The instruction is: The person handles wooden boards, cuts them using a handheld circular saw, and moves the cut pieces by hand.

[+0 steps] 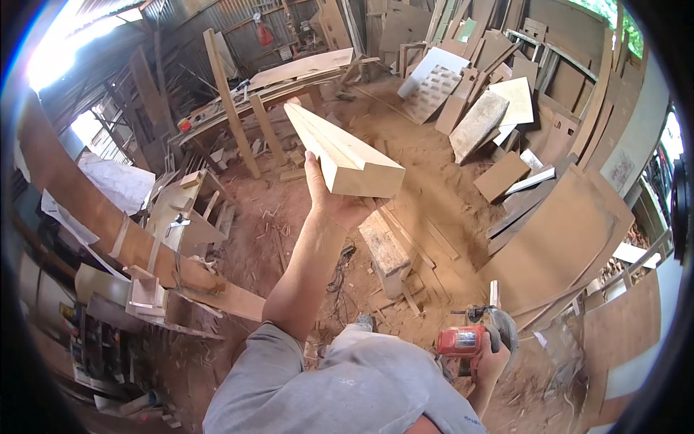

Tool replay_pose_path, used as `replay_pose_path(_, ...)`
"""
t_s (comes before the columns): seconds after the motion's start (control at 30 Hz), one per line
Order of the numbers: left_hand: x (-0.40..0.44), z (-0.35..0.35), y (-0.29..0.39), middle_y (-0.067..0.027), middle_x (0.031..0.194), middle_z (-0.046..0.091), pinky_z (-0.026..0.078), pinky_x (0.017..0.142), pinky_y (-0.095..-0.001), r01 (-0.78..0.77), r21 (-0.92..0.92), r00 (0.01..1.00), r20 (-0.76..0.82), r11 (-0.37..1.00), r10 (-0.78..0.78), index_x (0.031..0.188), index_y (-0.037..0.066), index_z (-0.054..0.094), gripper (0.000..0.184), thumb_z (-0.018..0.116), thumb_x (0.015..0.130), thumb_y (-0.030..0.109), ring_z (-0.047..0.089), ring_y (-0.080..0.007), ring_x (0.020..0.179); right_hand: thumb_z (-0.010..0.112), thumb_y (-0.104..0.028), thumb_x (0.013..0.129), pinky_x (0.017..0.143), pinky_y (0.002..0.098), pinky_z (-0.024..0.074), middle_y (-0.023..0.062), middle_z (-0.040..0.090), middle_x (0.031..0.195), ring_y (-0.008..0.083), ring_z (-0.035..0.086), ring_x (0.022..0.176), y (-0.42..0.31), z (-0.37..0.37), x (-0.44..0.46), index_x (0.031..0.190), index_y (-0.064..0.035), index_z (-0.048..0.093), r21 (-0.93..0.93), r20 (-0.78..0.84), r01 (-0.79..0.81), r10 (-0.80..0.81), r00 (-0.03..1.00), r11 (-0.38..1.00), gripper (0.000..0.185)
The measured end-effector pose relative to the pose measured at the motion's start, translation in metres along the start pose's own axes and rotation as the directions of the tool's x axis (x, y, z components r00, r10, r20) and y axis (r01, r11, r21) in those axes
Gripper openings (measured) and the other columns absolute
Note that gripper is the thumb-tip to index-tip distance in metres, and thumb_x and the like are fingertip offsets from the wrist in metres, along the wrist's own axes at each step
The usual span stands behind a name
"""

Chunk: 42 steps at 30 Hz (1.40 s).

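Shirt (347, 387), timber (348, 157) atop left grip (337, 207) (saw (460, 340) in right grip (493, 360))

I see one camera, worn on the head of the person (307, 264), facing forward and down, wide-angled: grey shirt (347, 383) close at six o'clock, bench (318, 76) farther off at eleven.

The timber (348, 155) partly hides the left grip (332, 207).
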<state>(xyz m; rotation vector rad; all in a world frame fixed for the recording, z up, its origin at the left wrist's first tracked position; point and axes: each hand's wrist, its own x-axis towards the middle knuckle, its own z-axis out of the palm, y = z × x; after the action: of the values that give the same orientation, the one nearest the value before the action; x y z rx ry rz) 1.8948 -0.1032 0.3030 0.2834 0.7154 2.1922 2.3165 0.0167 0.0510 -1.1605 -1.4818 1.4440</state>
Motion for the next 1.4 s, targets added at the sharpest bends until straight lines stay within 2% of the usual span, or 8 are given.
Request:
replay_pose_path(0.1, 0.007, -0.002, 0.006, -0.0175, 0.154, 0.049, 0.048, 0.104, -0.0641, 0.019, -0.033, 0.999, 0.032, 0.999, -0.018, 0.164, 0.019, 0.036, 0.110, 0.015, 0.091, 0.099, 0.054, -0.0425, 0.137, 0.070, -0.006, 0.105, 0.085, 0.0322, 0.0585, 0.0101, 0.077, 0.107, 0.0174, 0.072, 0.092, 0.005, 0.001, 0.001, 0.119, 0.0125, 0.075, 0.103, 0.015, -0.032, 0.030, 0.999, 0.994, 0.024)
replay_pose_path(0.2, 0.007, -0.003, 0.009, -0.0165, 0.154, 0.049, 0.046, 0.106, -0.0649, 0.012, -0.020, 0.995, 0.096, 1.000, -0.010, 0.164, 0.021, 0.036, 0.109, 0.016, 0.091, 0.099, 0.052, -0.0424, 0.138, 0.071, -0.009, 0.104, 0.085, 0.0329, 0.0582, 0.0094, 0.079, 0.102, 0.0168, 0.072, 0.092, -0.005, 0.001, -0.001, 0.116, 0.0111, 0.077, -0.059, -0.019, -0.010, 0.009, 1.000, 0.998, 0.024)
replay_pose_path(0.4, 0.001, 0.009, 0.013, -0.0154, 0.156, 0.050, 0.041, 0.113, -0.0655, 0.010, -0.075, 0.995, -0.099, 0.997, -0.017, 0.163, 0.024, 0.042, 0.104, 0.024, 0.091, 0.097, 0.047, -0.0420, 0.143, 0.076, -0.016, 0.100, 0.083, 0.0348, 0.0581, 0.0105, 0.080, 0.094, 0.0170, 0.072, 0.088, 0.017, -0.005, 0.005, 0.110, 0.0080, 0.080, -0.141, -0.073, -0.018, 0.008, 0.997, 0.990, 0.026)
replay_pose_path(0.57, 0.001, -0.016, 0.021, -0.0148, 0.158, 0.049, 0.043, 0.114, -0.0656, 0.113, -0.173, 0.981, 0.178, 0.978, -0.082, 0.162, 0.024, 0.045, 0.100, 0.031, 0.092, 0.094, 0.051, -0.0410, 0.142, 0.079, -0.020, 0.098, 0.083, 0.0346, 0.0577, 0.0108, 0.080, 0.094, 0.0173, 0.072, 0.086, 0.050, -0.014, 0.012, 0.110, 0.0088, 0.079, -0.048, -0.088, -0.096, 0.092, 0.992, 0.994, 0.031)
replay_pose_path(0.77, 0.003, 0.024, 0.007, -0.0158, 0.160, 0.045, 0.043, 0.114, -0.0661, 0.020, -0.116, 0.986, -0.162, 0.993, -0.039, 0.164, 0.024, 0.039, 0.101, 0.029, 0.092, 0.095, 0.050, -0.0413, 0.142, 0.078, -0.019, 0.099, 0.084, 0.0341, 0.0576, 0.0107, 0.080, 0.095, 0.0167, 0.072, 0.088, 0.035, -0.011, 0.015, 0.111, 0.0093, 0.079, -0.076, -0.089, -0.103, 0.097, 0.991, 0.992, 0.031)
replay_pose_path(1.0, 0.022, 0.010, -0.004, -0.0177, 0.159, 0.044, 0.043, 0.114, -0.0664, 0.056, -0.101, 0.998, 0.011, 0.993, -0.055, 0.165, 0.020, 0.036, 0.104, 0.029, 0.092, 0.094, 0.048, -0.0416, 0.143, 0.076, -0.021, 0.101, 0.086, 0.0352, 0.0579, 0.0112, 0.081, 0.096, 0.0183, 0.074, 0.092, 0.035, -0.016, 0.019, 0.112, 0.0081, 0.080, -0.112, -0.064, -0.084, 0.078, 0.995, 0.990, 0.031)
replay_pose_path(1.1, 0.025, 0.014, -0.013, -0.0175, 0.156, 0.046, 0.046, 0.110, -0.0662, 0.013, -0.045, 0.991, -0.134, 0.999, -0.019, 0.165, 0.020, 0.036, 0.102, 0.038, 0.092, 0.091, 0.049, -0.0420, 0.141, 0.077, -0.023, 0.099, 0.087, 0.0370, 0.0580, 0.0128, 0.082, 0.097, 0.0204, 0.076, 0.093, 0.044, -0.016, 0.023, 0.112, 0.0069, 0.080, -0.142, -0.077, -0.032, 0.021, 0.997, 0.989, 0.033)
replay_pose_path(1.4, 0.012, -0.067, -0.124, -0.0104, 0.149, 0.056, 0.051, 0.104, -0.0635, 0.253, 0.054, 0.960, -0.138, 0.966, -0.244, 0.159, 0.019, 0.043, 0.084, 0.064, 0.094, 0.067, 0.057, -0.0357, 0.134, 0.081, -0.038, 0.094, 0.077, 0.0377, 0.0583, 0.0167, 0.080, 0.086, 0.0243, 0.077, 0.080, 0.022, -0.021, 0.019, 0.107, -0.0019, 0.083, -0.459, -0.128, -0.176, 0.131, 0.983, 0.871, 0.038)
